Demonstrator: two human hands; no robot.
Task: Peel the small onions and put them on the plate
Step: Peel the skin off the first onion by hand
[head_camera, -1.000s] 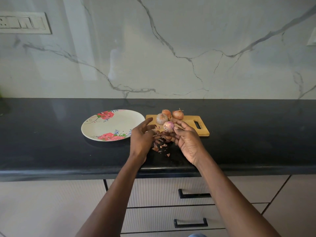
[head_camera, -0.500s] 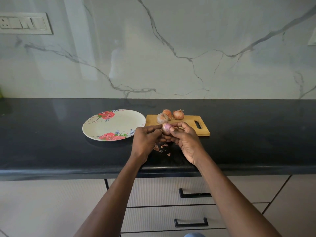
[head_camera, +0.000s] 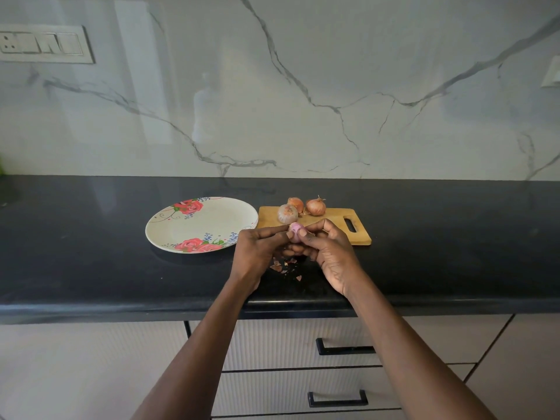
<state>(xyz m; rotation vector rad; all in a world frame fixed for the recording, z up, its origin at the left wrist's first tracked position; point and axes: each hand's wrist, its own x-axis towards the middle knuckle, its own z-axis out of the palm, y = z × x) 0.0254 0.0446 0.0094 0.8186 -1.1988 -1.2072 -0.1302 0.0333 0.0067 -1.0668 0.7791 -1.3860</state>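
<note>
Black countertop (head_camera: pixel 91 253) under a marble backsplash (head_camera: pixel 303 71), switch panel (head_camera: pixel 45 43) up left, and drawers with black handles (head_camera: pixel 342 348) below.

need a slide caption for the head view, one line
Both hands, left hand and right hand, hold a half-peeled onion above skin scraps, plate bare, three unpeeled onions waiting.

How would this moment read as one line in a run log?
step: peeling | both hands hold pink onion | three unpeeled onions on board | plate bare | skins on counter
</note>
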